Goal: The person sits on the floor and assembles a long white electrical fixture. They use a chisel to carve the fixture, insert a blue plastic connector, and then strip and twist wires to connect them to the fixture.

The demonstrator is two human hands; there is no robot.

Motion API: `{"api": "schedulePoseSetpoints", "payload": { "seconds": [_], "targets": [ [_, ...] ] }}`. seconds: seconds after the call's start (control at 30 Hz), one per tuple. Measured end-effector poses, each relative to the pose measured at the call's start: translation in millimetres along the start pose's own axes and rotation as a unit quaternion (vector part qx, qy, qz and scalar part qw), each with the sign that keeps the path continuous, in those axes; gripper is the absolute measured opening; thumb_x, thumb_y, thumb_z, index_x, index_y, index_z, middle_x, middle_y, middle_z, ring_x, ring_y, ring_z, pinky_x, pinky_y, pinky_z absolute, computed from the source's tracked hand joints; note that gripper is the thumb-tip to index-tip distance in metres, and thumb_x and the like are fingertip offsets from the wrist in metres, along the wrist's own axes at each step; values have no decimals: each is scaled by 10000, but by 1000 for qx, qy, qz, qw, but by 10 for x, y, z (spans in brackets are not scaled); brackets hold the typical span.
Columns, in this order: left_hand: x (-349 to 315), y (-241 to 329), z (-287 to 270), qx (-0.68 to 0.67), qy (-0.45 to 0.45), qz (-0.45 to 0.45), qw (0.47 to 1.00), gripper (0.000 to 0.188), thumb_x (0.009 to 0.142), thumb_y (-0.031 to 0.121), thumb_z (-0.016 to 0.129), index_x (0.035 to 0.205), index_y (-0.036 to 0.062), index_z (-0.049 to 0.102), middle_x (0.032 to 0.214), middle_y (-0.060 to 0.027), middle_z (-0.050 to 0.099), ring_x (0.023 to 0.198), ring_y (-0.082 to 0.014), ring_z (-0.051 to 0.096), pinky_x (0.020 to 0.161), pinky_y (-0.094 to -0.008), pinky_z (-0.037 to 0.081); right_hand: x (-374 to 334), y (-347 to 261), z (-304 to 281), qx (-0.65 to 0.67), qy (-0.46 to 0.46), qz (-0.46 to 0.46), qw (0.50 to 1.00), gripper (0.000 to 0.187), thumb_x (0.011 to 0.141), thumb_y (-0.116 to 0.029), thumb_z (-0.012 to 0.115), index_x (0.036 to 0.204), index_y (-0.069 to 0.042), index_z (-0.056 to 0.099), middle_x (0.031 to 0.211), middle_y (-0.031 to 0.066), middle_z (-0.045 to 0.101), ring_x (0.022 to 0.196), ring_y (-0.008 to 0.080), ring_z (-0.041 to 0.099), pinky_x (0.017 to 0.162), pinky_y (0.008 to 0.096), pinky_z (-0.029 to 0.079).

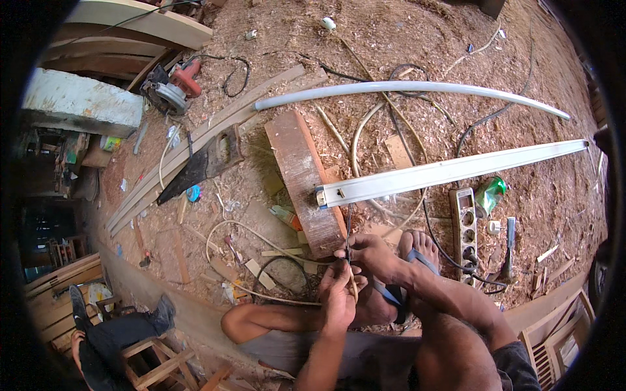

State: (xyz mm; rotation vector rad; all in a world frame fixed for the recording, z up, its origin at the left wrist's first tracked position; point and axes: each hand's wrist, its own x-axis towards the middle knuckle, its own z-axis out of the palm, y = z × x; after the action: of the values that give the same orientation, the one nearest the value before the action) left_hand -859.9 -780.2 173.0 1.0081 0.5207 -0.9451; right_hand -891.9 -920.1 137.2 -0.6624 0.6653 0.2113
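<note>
A thin dark wire (348, 236) is held between both hands, just in front of the person's knees and above the sawdust-covered floor (287, 58). It runs up from the hands toward the near end of a long white light fitting (450, 171), whose end rests on a reddish wooden plank (301, 176). The left hand (339, 296) is closed in a pinch around the lower part of the wire, together with what looks like a thin pale stick. The right hand (368, 253) is closed on the wire just above, fingers curled; the two hands are touching or nearly so. A foot in a blue-strapped sandal (417, 251) is seen just beside the right hand.

A grey power strip (464, 231) lies on the floor to the right of the foot, with a crumpled green wrapper (490, 193) beside it and a hammer (508, 251) nearby. A long white pipe (404, 88) is laid beyond the light fitting, well apart from the hands. A handsaw (205, 163) is laid across long wooden boards (195, 140) to the left, and a red circular saw (173, 88) is seen farther back. Another person (107, 335) in dark clothes is seated at the lower left, beside a wooden stool (156, 362).
</note>
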Motion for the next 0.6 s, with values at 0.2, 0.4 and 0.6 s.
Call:
{"api": "schedulePoseSetpoints", "payload": {
  "seconds": [0.2, 0.4, 0.6],
  "targets": [
    [-57, 19, 154, 157, 23, 63, 985, 138, 1006, 151, 615, 1107, 65, 579, 918, -94, 657, 628, -183, 638, 542, -320, 518, 26, -99, -95, 110, 62, -16, 992, 180, 1034, -165, 571, 1110, -10, 622, 861, 98, 656, 689, 174, 623, 583, 310, 492],
    [-48, -44, 117, 261, 20, 216, 941, 132, 1022, 131, 596, 1118, 42, 580, 885, -59, 642, 589, -125, 588, 475, -249, 443, -387, -343, -78, -377, 58, -250, 890, 346, 984, -269, 650, 1168, 22, 622, 1089, 178, 675, 1054, 313, 656, 927, 398, 510],
    [-15, -106, -22, 331, -9, 285, 899, 139, 1013, 94, 604, 1127, 17, 582, 917, -34, 629, 655, -65, 514, 541, -217, 409, -327, -538, -33, -549, -63, -300, 778, 313, 816, -135, 710, 1104, -12, 694, 1030, 183, 668, 915, 395, 666, 822, 447, 539]
  ]
}}
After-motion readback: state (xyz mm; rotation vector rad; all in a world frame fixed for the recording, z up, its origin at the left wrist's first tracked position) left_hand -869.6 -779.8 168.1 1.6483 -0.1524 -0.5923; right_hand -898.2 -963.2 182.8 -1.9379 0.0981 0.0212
